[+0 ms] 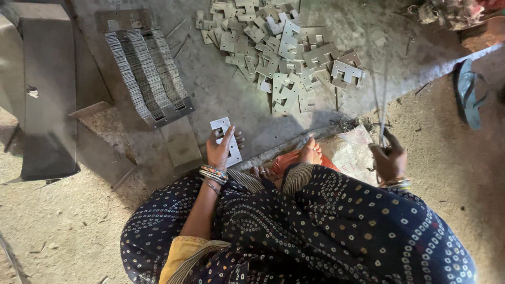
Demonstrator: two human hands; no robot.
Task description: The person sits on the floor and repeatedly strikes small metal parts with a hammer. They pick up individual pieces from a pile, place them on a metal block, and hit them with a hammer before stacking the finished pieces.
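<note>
**Plate held at centre frame, rod in the other hand**

A flat metal plate (226, 141) with cut-out slots is gripped in the left hand (220, 150) just below the centre of the frame, the fingers (227, 138) closed across its face and the thumb behind it. A thin metal rod (383, 105) is held upright in the right hand (389, 160) at the right of the frame, with the fingers wrapped shut around its lower end.

The plate is best kept flat and square to the rod, gripped by its solid margin so that the slots are left uncovered. The cut edges are likely sharp, so pressure is better kept on the faces than on the rims. The rod is long and thin, and its top is easily swayed; a steadier hold is judged to come from a grip low and firm, as it is now.

A loose pile of plates (286, 52) is spread across the upper middle of the frame on the concrete floor (221, 89). A packed stack (147, 73) lies at the upper left, near a folded metal sheet (47, 89). Bare floor is left between the pile and the left hand. A foot (310, 152) rests on the raised edge between the two hands, and a sandal (468, 94) lies at the far right on sandy ground.
</note>
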